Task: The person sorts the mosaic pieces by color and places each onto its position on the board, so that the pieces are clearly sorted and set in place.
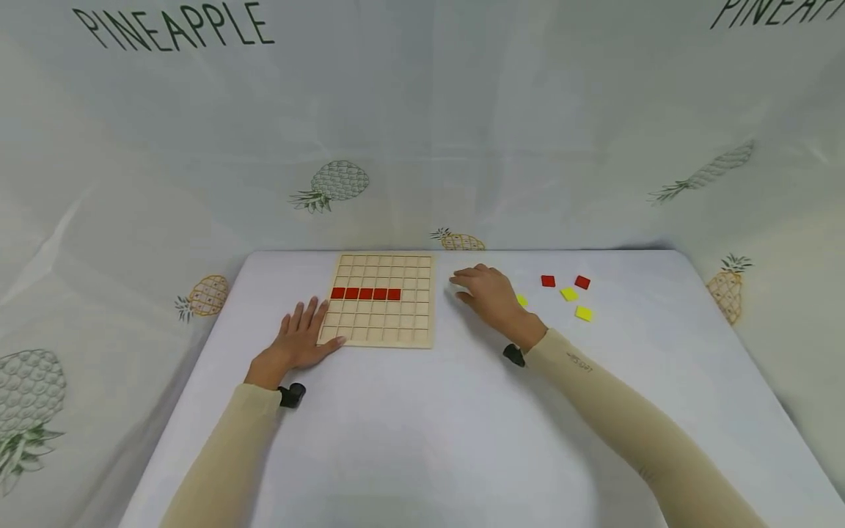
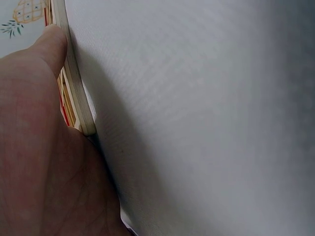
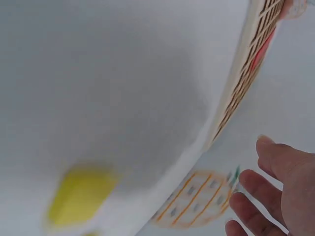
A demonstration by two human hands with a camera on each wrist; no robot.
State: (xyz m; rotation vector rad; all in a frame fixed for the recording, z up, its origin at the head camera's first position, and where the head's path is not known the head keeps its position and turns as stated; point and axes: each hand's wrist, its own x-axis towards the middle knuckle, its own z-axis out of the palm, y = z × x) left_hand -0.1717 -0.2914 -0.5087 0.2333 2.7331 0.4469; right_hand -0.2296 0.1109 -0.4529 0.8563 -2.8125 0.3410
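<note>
A square wooden grid board lies at the back of the white table, with several red tiles side by side in one row from its left edge. My left hand is spread at the board's front left corner, the thumb along the front edge. In the left wrist view that thumb touches the board's side. To the right of the board hovers my right hand, fingers loosely bent. The right wrist view shows its thumb apart from the fingertips, nothing between them.
Right of my right hand lie two loose red tiles and three yellow tiles, one partly hidden by the hand. A pale pineapple-print sheet hangs behind the table's back edge and at both sides. Each wrist wears a small black camera.
</note>
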